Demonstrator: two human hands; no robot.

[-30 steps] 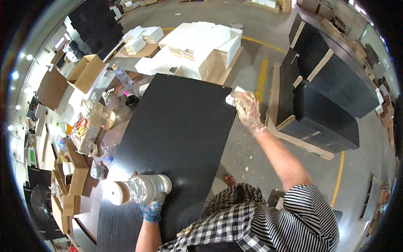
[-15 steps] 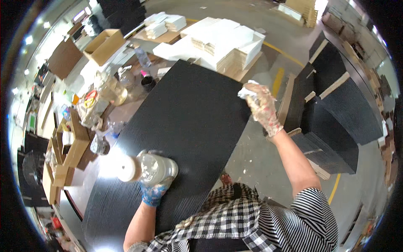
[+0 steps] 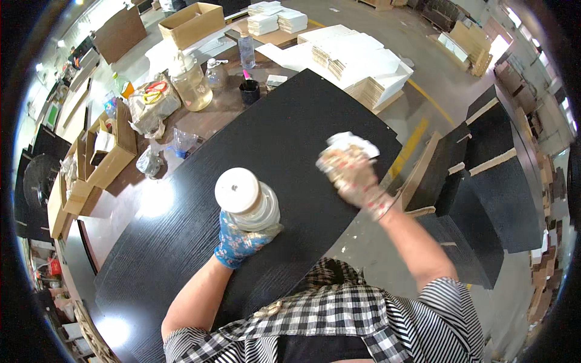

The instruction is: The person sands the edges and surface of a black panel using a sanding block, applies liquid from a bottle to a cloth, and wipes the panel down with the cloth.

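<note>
A large black wood-grain panel [image 3: 181, 236] lies in front of me across the table. My left hand [image 3: 242, 242], in a blue patterned glove, is wrapped round a clear plastic bottle [image 3: 266, 209] with a wide white cap. The bottle is held above the panel, its cap tilted up toward me. Over the panel's right part, my right hand [image 3: 351, 172] wears a pale glove with red spots and is closed on a crumpled white cloth [image 3: 348, 144]. That hand is slightly smeared by motion; whether the cloth touches the panel I cannot tell.
Beyond the panel's left edge stand a jug of yellowish liquid [image 3: 192, 88], a black cup [image 3: 249, 92], a water bottle [image 3: 246, 51] and scissors [image 3: 155, 91] on a wrapped block. White board stacks [image 3: 357, 57] lie at the back. Black panels [image 3: 472, 187] stand at right.
My right hand has moved left with the cloth, from the panel's right edge inward over it. My left hand has tipped the bottle more upright, shifting it slightly right.
</note>
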